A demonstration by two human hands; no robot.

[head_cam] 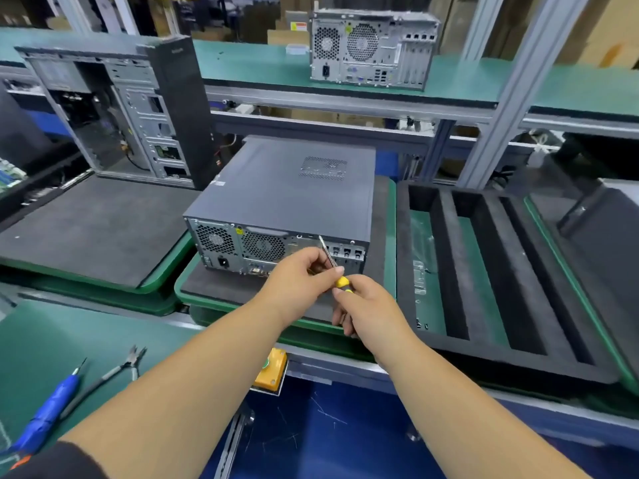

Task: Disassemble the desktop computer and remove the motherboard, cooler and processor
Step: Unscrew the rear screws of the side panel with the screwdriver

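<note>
Head view: desktop computer (287,202) sits mid-frame on a foam pad (221,288), lid on, rear facing the camera. Right hand (366,305) grips the yellow screwdriver (333,267); left hand (301,278) pinches its shaft. The case looks heavy and rigid, probably sharp-edged; hold its sides.

Electronics teardown workshop, conveyor trays (162,288), opened computer cases (114,108)
</note>
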